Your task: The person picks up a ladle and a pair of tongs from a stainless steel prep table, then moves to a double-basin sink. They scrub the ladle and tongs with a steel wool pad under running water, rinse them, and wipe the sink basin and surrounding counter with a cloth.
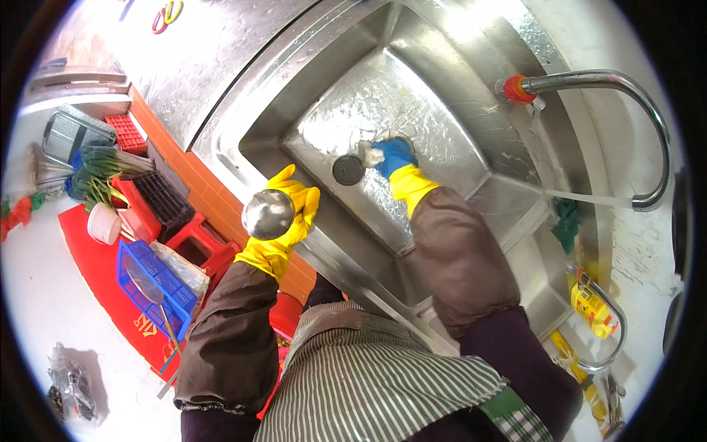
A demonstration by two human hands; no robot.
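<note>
My left hand (pixel 298 207), in a yellow rubber glove, holds a shiny round metal vessel (pixel 268 214) over the near left rim of a stainless steel sink (pixel 442 138). Its fingers curl around the vessel's far side. Down in the basin, my right hand (pixel 396 160) wears a glove with a blue hand and yellow cuff. A whitish wad (pixel 371 156) is in its grip, its material unclear. Just left of that hand lies a round black drain cover (pixel 348 169). Beyond the blue fingers a pale curved edge shows, mostly hidden.
A chrome faucet (pixel 596 80) arches over the right side, with water running from its spout. A yellow bottle (pixel 594 309) stands near a second spout (pixel 621 331). On the left floor are a blue basket (pixel 157 287), a skimmer (pixel 144 280), a red stool (pixel 201 243) and green onions (pixel 110 166).
</note>
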